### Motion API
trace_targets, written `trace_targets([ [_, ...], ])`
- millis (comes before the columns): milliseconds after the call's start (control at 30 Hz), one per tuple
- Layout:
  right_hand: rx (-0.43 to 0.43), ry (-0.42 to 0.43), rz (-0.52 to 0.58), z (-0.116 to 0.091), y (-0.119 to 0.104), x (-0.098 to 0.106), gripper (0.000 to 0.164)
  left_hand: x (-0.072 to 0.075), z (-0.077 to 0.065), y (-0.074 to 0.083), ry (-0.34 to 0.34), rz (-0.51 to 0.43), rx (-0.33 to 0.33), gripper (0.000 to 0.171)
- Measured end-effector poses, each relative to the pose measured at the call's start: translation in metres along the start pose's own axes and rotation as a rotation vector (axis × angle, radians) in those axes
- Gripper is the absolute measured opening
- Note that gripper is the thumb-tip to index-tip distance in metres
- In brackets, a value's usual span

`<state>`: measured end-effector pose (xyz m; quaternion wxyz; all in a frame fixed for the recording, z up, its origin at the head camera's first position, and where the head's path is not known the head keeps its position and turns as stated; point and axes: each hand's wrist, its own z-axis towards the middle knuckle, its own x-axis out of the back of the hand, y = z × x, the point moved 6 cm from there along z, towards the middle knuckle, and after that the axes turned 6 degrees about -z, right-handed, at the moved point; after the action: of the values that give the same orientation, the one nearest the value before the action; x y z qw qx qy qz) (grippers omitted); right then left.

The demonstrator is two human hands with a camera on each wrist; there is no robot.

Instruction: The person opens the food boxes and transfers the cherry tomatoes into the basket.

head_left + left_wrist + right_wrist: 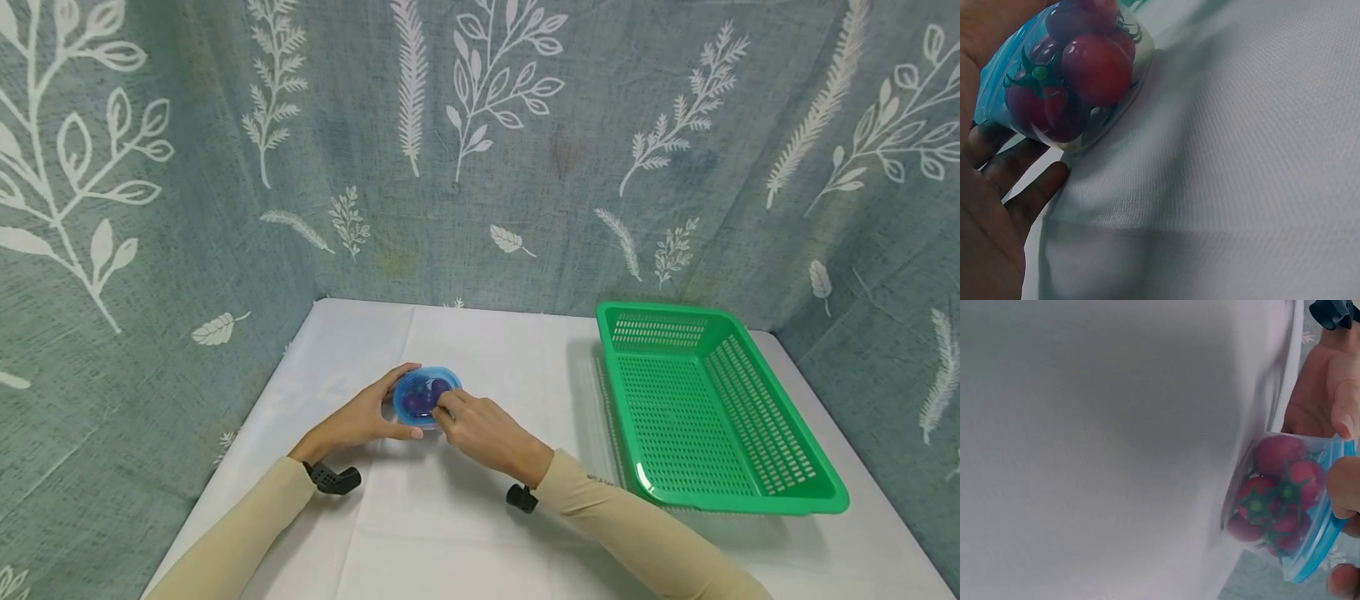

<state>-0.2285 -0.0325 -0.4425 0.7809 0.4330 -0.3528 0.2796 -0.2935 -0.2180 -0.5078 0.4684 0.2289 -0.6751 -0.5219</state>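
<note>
A small clear plastic container (1277,550) with a blue lid (1319,550) holds several red cherry tomatoes (1097,70) with green stems. My left hand (363,415) grips it from the left, fingers along the far side and thumb on the near side. Some left fingers show under the container's wall in the left wrist view. At the lid's right edge my right hand (483,432) has its fingers curled and pinches the rim. The left palm (1313,400) is seen behind the container in the right wrist view.
A green perforated basket (628,417) stands on the right side of the white-covered table (420,533). Grey-green patterned cloth (525,167) hangs behind and along both sides. Each wrist wears a dark camera band.
</note>
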Motion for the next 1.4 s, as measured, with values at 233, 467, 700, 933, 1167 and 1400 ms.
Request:
trace_targets([
  [233,-0.145,0.098,0.299,-0.009,0.015,0.005,0.021,0.000,0.000,0.000,-0.015,-0.031,0.003,0.112],
  [467,-0.431,0.103,0.599,-0.024,0.032,0.002,0.016,-0.001,-0.001,-0.003,-0.007,-0.049,0.003,0.113],
  [700,-0.692,-0.102,0.944,-0.032,0.035,-0.019,0.017,-0.001,-0.002,-0.002,0.005,-0.039,0.012,0.113],
  [933,-0.846,-0.197,1.272,-0.040,0.026,-0.035,0.035,-0.002,-0.002,0.000,0.030,-0.014,0.017,0.116],
  [1167,-0.961,-0.189,1.454,-0.042,0.022,-0.040,0.040,-0.001,0.002,0.000,0.033,0.010,0.021,0.114],
  [1400,-1.022,-0.185,1.510,-0.040,0.019,-0.045,0.039,-0.002,0.000,-0.001,0.035,-0.003,0.017,0.113],
])
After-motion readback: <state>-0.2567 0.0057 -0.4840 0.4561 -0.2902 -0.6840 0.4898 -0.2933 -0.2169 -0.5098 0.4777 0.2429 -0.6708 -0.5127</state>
